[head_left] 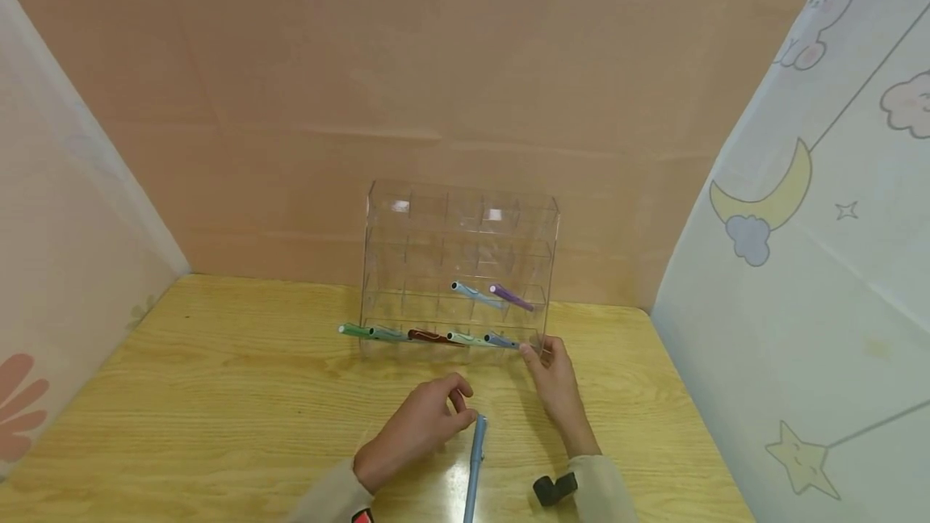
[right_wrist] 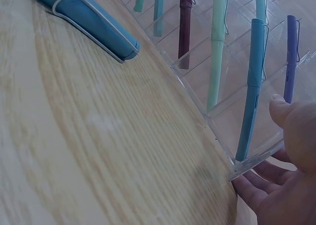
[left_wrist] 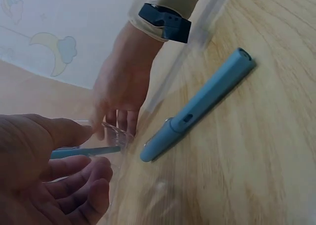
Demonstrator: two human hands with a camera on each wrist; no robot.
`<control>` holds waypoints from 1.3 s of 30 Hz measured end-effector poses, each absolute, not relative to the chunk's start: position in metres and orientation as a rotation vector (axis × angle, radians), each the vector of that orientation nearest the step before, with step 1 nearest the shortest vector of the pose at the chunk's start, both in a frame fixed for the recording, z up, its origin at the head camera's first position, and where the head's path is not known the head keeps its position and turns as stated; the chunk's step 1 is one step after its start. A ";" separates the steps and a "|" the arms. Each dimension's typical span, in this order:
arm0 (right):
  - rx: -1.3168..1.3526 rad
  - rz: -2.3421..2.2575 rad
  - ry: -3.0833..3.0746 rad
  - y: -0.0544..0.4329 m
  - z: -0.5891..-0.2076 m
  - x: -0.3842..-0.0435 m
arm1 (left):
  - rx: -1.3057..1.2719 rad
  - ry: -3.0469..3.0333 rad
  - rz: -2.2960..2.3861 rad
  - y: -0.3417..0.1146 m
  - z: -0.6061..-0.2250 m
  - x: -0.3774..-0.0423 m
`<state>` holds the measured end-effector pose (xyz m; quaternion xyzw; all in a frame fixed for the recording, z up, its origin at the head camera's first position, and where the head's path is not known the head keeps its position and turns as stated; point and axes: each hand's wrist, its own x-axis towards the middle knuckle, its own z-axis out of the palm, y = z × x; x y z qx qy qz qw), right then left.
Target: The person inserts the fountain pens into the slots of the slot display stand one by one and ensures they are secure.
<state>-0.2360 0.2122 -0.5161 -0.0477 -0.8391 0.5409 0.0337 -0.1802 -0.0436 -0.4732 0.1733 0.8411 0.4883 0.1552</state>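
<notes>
A clear acrylic pen rack point(head_left: 366, 265) stands upright near the back of the table. My right hand point(head_left: 558, 394) grips its lower right corner, thumb in front and fingers round the side wall. Closest to that hand is a blue pen point(right_wrist: 251, 87) at the right end of the rack's bottom row. My left hand point(head_left: 417, 426) hovers in front of the rack with loosely bent fingers and nothing between them. Beside its fingertips a blue capped pen point(left_wrist: 207, 96) lies on the table, clip end toward the rack.
Along the bottom row lean a green pen point(head_left: 353, 330), a teal pen point(head_left: 388, 335), a dark red pen point(head_left: 436, 337) and a light green pen point(head_left: 467, 340). One row higher sit a light blue pen point(head_left: 475, 294) and a purple pen point(head_left: 512, 297). Cloth walls enclose the wooden table point(head_left: 240, 394).
</notes>
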 end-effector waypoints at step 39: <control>-0.160 1.708 -2.572 0.212 -0.520 -0.237 | 0.529 2.496 1.125 -0.011 -0.500 -0.187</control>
